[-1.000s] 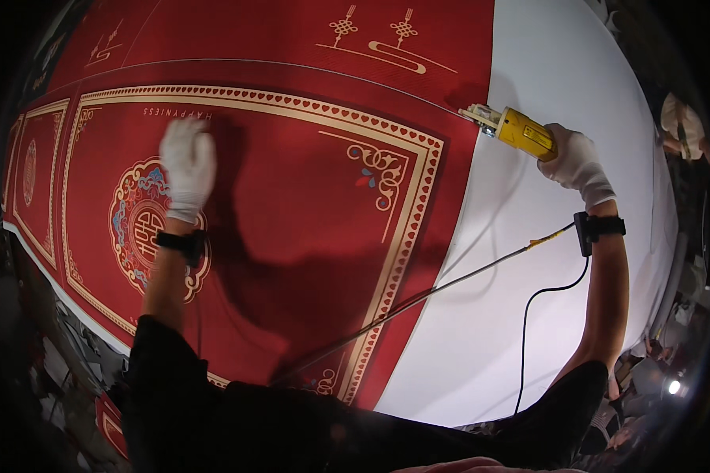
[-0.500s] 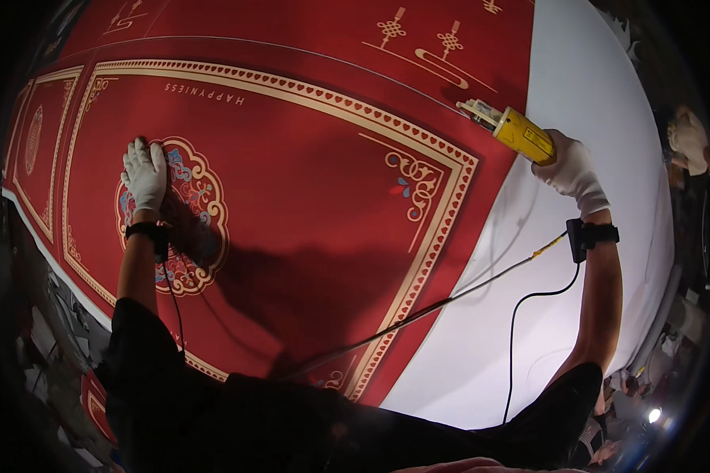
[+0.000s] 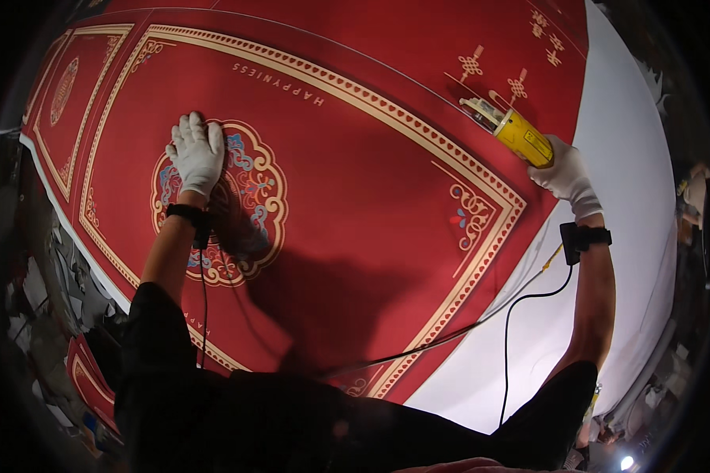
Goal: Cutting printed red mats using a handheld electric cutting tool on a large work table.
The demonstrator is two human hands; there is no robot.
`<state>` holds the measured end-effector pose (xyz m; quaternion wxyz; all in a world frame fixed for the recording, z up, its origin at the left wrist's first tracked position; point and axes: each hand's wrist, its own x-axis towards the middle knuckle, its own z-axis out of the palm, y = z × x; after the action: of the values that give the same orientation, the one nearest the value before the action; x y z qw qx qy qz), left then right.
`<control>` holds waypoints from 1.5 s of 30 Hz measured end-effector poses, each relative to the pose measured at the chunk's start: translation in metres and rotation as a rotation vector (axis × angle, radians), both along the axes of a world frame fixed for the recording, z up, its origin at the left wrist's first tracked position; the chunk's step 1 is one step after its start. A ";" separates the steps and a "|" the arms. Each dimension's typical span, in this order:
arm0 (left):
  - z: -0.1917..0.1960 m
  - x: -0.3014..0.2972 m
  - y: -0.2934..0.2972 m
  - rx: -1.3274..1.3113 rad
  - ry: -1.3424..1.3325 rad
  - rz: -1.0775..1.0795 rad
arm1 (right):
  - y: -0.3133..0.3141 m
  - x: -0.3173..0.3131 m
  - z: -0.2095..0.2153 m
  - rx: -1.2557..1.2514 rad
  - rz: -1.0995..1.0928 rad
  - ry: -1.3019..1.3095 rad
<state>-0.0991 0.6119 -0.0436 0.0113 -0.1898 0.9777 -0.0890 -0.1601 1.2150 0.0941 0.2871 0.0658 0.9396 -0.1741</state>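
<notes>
The red mat (image 3: 371,181) carries a cream and gold scalloped border with scroll ornaments at its corners, and a round medallion (image 3: 237,197) in cream, blue and pink. Further red panels beyond it bear cream knot motifs (image 3: 517,83). Both the left hand (image 3: 197,154) and the right hand (image 3: 564,173) wear white gloves, each with a black wrist strap. The tool (image 3: 521,135) has a yellow body and a pale tip. The worktop (image 3: 639,260) at the right edge is white. The sleeves are black.

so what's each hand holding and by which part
The right hand holds a yellow power tool, its grip around the rear of the body. The left hand holds nothing; it lies flat on the red carpet.
</notes>
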 end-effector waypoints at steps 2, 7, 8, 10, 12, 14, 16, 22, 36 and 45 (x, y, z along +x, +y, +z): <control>0.000 -0.004 0.005 0.001 -0.010 -0.009 | -0.010 -0.009 -0.007 -0.030 0.028 0.036; 0.003 -0.002 0.010 0.011 -0.032 -0.019 | -0.043 -0.030 -0.025 -0.109 0.093 0.066; 0.004 -0.004 0.012 0.021 -0.039 -0.012 | -0.057 -0.035 -0.024 -0.098 0.085 0.049; 0.008 -0.004 0.014 0.055 -0.049 -0.003 | -0.078 -0.046 -0.026 -0.087 0.080 0.036; 0.008 -0.005 0.011 0.048 -0.048 0.003 | -0.101 -0.060 -0.033 -0.056 0.166 0.086; 0.010 -0.005 0.018 0.062 -0.051 -0.009 | -0.122 -0.068 -0.030 -0.026 0.164 0.057; 0.008 -0.007 0.017 0.078 -0.038 -0.012 | -0.143 -0.082 -0.035 -0.004 0.166 0.048; 0.013 -0.011 0.016 0.147 -0.008 -0.023 | -0.202 -0.115 -0.052 -0.009 0.196 0.073; 0.026 -0.017 0.001 0.383 -0.121 -0.018 | -0.363 -0.193 -0.064 0.011 0.239 0.057; 0.032 -0.019 -0.043 1.000 -0.194 -0.374 | -0.475 -0.235 -0.079 0.049 0.222 0.052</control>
<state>-0.1180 0.5689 -0.0119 0.1746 0.0251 0.9123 0.3696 -0.3951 0.7397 0.0146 0.2782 -0.0363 0.9523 -0.1198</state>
